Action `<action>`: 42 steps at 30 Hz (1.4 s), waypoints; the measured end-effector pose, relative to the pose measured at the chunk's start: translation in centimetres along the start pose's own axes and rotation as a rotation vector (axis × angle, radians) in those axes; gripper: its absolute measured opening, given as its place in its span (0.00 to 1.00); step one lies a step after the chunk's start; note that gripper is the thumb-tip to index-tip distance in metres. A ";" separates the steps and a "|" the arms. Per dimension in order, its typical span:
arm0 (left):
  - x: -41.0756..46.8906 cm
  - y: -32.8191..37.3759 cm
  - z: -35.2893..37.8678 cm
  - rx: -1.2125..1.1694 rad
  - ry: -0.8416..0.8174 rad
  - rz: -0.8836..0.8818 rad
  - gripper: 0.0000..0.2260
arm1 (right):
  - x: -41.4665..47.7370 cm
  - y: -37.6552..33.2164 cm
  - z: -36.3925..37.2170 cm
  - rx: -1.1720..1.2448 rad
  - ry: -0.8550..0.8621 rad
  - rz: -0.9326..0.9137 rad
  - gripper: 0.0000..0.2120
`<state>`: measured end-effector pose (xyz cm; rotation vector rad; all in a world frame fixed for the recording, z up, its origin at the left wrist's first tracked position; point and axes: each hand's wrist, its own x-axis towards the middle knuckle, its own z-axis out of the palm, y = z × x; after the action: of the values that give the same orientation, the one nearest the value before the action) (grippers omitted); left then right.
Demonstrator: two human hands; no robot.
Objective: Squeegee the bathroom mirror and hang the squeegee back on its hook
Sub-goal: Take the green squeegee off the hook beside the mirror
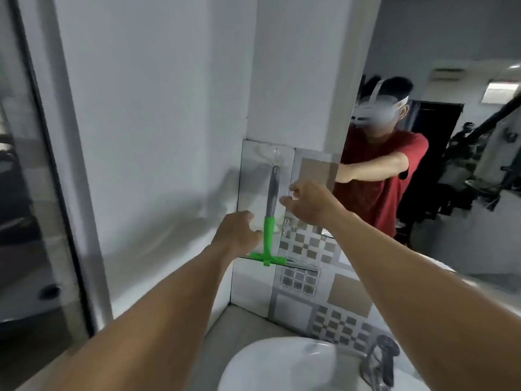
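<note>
A squeegee point(271, 198) with a grey handle, green neck and green blade bar hangs upright from a clear hook point(276, 155) on the tiled wall. My left hand point(239, 232) is just left of the green neck, fingers curled and apart, holding nothing. To the right of the grey handle, my right hand point(307, 206) has its fingers spread and close to the handle, not gripping it. The mirror point(451, 193) fills the wall to the right and reflects a person in a red shirt.
A white sink point(282, 365) with a metal tap point(379, 362) is below, at the bottom edge. A second clear hook point(287, 227) sits on the patterned tiles right of the squeegee. A glass panel with a dark frame point(56, 193) stands on the left.
</note>
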<state>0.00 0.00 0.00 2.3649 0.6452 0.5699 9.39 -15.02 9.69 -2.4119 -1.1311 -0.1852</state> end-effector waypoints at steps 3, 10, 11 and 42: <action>1.3 -0.7 1.5 -0.116 0.033 -0.019 0.27 | 1.9 0.0 1.7 0.057 0.045 0.042 0.28; 2.3 -1.0 4.1 -0.354 0.070 -0.109 0.23 | 4.0 0.5 5.4 0.278 0.263 0.120 0.22; 2.4 -1.1 4.5 -0.366 0.081 -0.105 0.23 | 4.2 0.5 5.9 0.305 0.267 0.122 0.22; 0.9 0.8 6.2 -0.374 0.151 0.005 0.10 | 4.2 0.2 5.3 0.661 0.333 0.175 0.19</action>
<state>4.21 -2.81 -3.68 1.9877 0.5441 0.8023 11.92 -9.80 6.24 -1.7922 -0.6824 -0.1228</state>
